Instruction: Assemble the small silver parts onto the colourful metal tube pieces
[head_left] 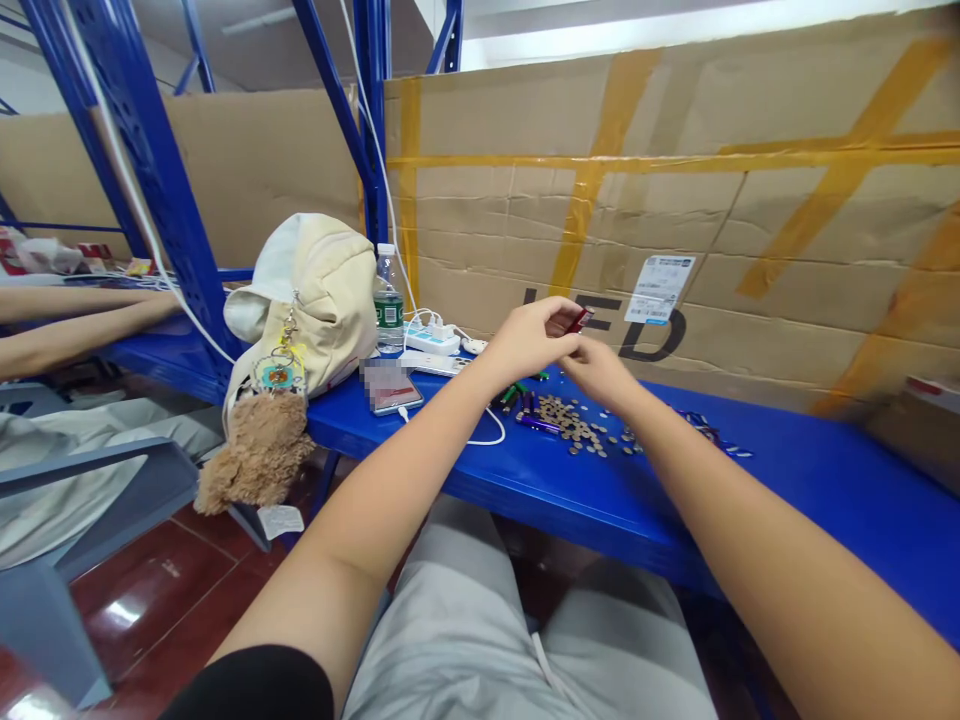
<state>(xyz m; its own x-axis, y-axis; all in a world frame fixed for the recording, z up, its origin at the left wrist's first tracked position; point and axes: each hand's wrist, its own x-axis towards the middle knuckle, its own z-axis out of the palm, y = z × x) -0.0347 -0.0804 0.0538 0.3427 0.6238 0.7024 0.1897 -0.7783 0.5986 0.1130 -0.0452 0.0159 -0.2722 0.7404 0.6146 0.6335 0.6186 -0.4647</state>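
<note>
Above the blue table (pixel 480 465) my two hands meet. My left hand (pixel 527 335) is closed around a small shiny red cylinder (pixel 580 320), whose end shows past the fingers. My right hand (pixel 602 372) touches the left from below, fingers pressed together; what they pinch is hidden. Under the hands lies a scatter of small round coin-like discs (pixel 574 422). Beside them are several purple metallic tubes (pixel 538 425) and green tubes (pixel 514 394). Behind my right forearm sit blue and silver pieces (pixel 709 432), partly covered.
On the left stand a cream bag (pixel 337 300) with a plush charm (pixel 262 450), and a water bottle (pixel 388 305). A phone (pixel 391 388), a white cable and a power strip (pixel 431 338) lie nearby. Taped cardboard (pixel 480 220) walls the back. Another person's arms (pixel 82 320) show far left.
</note>
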